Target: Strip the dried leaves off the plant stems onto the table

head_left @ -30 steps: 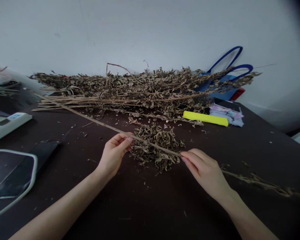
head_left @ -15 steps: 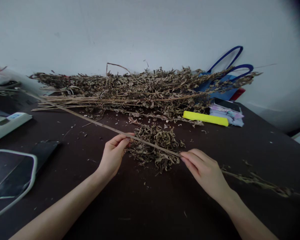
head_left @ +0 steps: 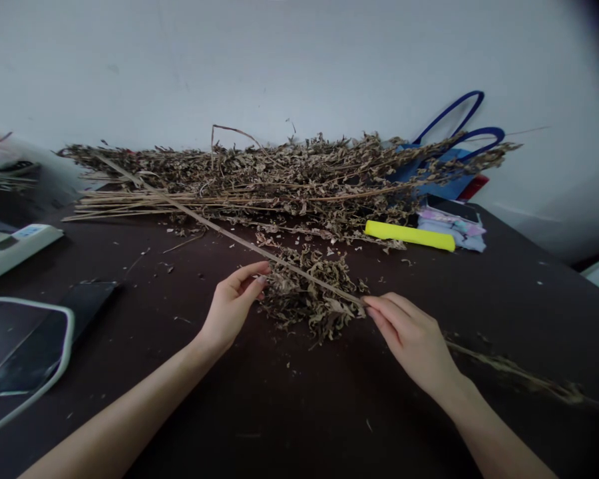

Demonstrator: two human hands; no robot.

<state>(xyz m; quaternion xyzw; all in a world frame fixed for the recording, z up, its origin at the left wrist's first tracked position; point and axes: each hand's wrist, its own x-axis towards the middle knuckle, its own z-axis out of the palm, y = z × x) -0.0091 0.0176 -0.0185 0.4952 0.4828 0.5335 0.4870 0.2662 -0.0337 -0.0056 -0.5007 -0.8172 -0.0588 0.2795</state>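
My right hand (head_left: 412,332) pinches a long dried plant stalk (head_left: 219,229). The stalk slants up to the left over the table, its bare length reaching the far bundle. Past my right hand, a leafy dried stem (head_left: 514,369) stretches toward the right edge; whether it is the same stalk, my hand hides. My left hand (head_left: 234,299) is just below the stalk and apart from it, thumb and forefinger slightly parted with nothing visible between them. Between both hands lies a loose heap of curled dried leaves (head_left: 309,309), partly under the stalk.
A large bundle of dried stalks (head_left: 279,176) lies along the wall. Right of it are a yellow roll (head_left: 409,235), a phone (head_left: 452,207) on folded cloth, and a blue bag (head_left: 409,169). At left are a power strip (head_left: 20,249), a dark flat object (head_left: 87,303) and a white curved frame (head_left: 68,332).
My left hand has come off the stalk, its fingers parting. The stalk's far end has swung right and away, over the bundle. My right hand keeps its pinch, nearly still.
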